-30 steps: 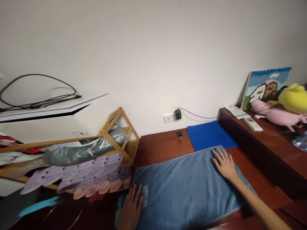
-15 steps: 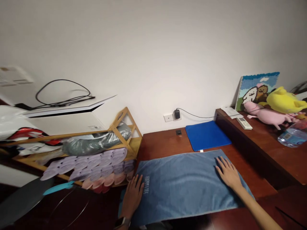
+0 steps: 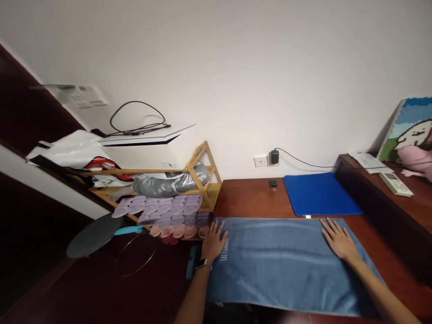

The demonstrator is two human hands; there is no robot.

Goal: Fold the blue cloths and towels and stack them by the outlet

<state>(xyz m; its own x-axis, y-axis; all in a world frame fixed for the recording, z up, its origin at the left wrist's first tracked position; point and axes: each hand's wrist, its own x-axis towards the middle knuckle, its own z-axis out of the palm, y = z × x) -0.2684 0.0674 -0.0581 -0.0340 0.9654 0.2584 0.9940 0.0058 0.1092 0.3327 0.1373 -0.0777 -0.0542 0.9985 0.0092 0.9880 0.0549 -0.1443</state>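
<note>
A blue-grey towel [image 3: 280, 261] lies spread over the wooden desk, its near edge reaching past the front of the desktop. Pale lettering runs along its left end. My left hand [image 3: 214, 240] rests flat on the towel's left edge beside the lettering, fingers apart, with a watch on the wrist. On the towel's far right part lies my right hand [image 3: 338, 239], palm down and fingers spread. Soft ripples cross the cloth between the two hands. Just behind the towel is a bright blue mat [image 3: 320, 194], with a small white tag by its near edge.
Left of the desk stands a wooden rack [image 3: 212, 198] with rows of slippers [image 3: 165, 204] and a white box [image 3: 145, 153] on top. A round dark stool [image 3: 96, 236] is nearby. On the raised right ledge lie a remote [image 3: 395, 184] and a pink plush toy [image 3: 416, 159].
The view has swung left, so everything sits further right. My left hand has moved up along the towel's left edge toward its far corner. The towel's far edge now looks straighter.
</note>
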